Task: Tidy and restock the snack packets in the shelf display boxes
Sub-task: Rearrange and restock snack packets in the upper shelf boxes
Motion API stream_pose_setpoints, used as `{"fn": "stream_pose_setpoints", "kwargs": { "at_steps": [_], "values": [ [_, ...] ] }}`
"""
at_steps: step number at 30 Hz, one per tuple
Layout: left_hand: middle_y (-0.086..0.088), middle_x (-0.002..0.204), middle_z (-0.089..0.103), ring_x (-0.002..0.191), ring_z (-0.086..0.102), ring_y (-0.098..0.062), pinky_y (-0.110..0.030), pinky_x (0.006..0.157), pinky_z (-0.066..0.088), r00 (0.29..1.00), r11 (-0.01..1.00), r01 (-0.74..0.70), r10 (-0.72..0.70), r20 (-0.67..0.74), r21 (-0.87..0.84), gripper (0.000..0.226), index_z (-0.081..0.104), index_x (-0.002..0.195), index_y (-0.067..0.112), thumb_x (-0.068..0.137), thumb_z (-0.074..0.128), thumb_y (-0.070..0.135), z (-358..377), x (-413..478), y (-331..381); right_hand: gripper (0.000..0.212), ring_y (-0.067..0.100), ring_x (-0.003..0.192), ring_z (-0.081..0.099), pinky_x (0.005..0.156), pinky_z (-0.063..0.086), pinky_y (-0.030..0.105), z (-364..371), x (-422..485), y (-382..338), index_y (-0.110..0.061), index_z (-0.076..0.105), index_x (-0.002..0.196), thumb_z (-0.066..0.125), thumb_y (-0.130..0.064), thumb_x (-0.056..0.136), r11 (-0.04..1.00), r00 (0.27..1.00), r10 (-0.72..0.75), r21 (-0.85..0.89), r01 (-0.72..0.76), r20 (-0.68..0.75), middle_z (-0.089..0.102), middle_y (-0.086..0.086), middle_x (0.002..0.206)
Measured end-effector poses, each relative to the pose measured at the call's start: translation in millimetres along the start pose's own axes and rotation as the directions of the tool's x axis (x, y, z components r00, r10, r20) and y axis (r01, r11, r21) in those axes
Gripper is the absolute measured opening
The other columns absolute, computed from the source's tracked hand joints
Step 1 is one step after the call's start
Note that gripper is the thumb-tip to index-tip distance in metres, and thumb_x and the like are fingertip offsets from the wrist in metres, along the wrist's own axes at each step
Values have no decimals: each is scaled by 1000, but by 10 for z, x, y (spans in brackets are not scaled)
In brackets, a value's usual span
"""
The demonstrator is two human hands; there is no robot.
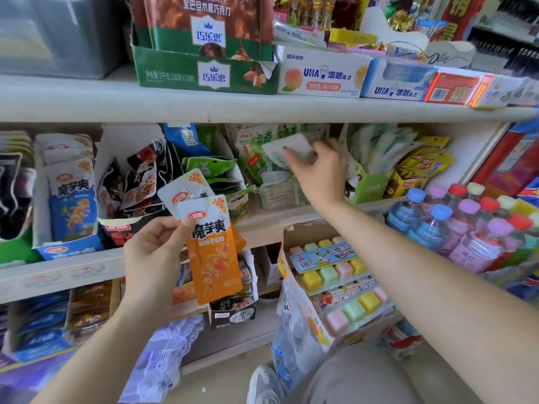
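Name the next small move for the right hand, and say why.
Probably lower the pale green packet into the pale box just below. The right hand holds it above that box, near similar green packets, while the left hand holds the orange packets.

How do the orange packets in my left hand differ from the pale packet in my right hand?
The orange packets are orange with white tops and bold print; the pale packet is whitish green, its print blurred. The orange packets are two, fanned upright in the left hand; the pale packet is one, tilted in the right hand up by the middle shelf. Both are flat pouches held by fingers.
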State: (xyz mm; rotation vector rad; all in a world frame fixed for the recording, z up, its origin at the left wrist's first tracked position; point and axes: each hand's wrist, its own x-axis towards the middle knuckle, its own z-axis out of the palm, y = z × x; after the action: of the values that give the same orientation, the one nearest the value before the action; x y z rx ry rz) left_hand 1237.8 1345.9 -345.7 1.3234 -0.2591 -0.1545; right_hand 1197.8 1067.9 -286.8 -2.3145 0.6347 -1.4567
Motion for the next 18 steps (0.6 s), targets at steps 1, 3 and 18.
{"fn": "stream_pose_setpoints", "kwargs": {
  "at_steps": [1,3,18],
  "values": [
    [-13,87,75,78,71,-23,-36,72,59,1000,1000,7,-7,-5,-7,14,67,83,14,95,71,20,-22,6,8,59,21,100,63,86,53,38,45,-31,-7,-12,72,109,68,-61,78,1000,983,8,-18,-5,183,68,6,109],
    [-15,90,76,82,72,-26,-41,77,60,1000,1000,15,-16,-17,-17,15,67,81,16,94,72,21,-66,23,20,79,23,129,54,108,46,44,90,-106,-14,-17,51,144,71,-59,81,1000,880,26,-6,-26,473,57,5,143],
    [-1,76,74,75,72,-17,-34,71,59,999,999,-40,41,-19,5,14,66,85,12,96,70,20,-256,-30,151,89,36,143,13,112,19,54,-214,-556,-182,-42,4,157,51,-70,87,842,729,60,-427,331,682,-2,-7,167]
  ]
}}
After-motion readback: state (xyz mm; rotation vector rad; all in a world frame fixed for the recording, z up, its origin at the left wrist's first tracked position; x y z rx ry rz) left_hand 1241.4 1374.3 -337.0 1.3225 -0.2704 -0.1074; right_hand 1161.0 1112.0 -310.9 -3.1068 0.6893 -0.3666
